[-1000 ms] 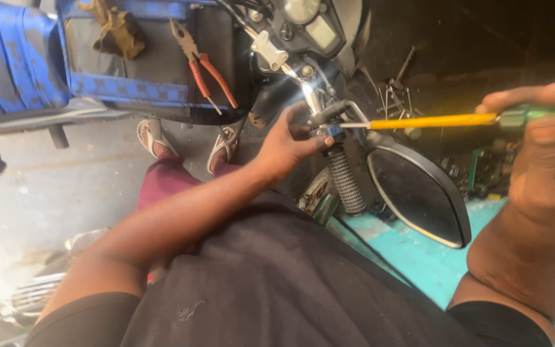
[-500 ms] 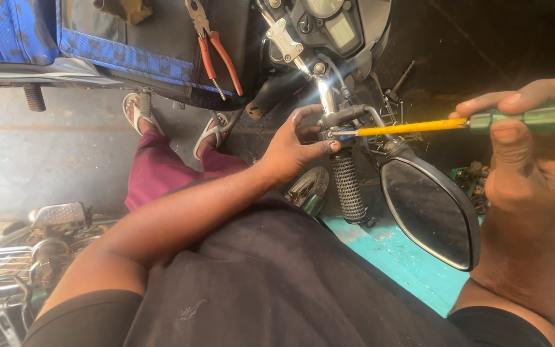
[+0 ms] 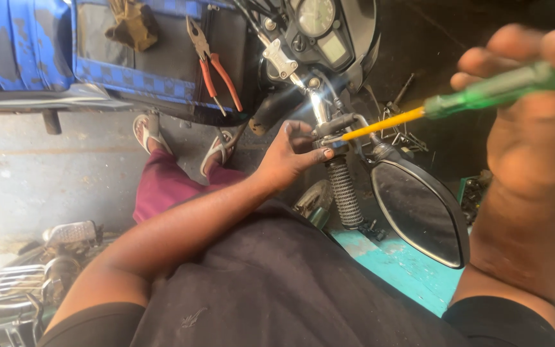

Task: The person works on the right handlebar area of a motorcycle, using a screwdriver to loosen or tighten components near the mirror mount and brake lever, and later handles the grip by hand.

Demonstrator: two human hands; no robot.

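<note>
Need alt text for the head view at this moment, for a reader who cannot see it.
A person's right hand holds a screwdriver, green handle and yellow shaft, its tip at a fitting on a motorcycle handlebar, which the left hand grips. A round mirror hangs below; red-handled pliers lie on the seat behind.

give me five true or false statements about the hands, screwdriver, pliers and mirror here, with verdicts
1. The right hand holds a screwdriver with a green handle. True.
2. The left hand rests on the seat. False: it grips the handlebar by the lever.
3. The pliers have orange handles. True.
4. The mirror lies above the gauges. False: it hangs below the handlebar, near the ribbed grip.
5. The screwdriver shaft is blue. False: it is yellow.
</note>
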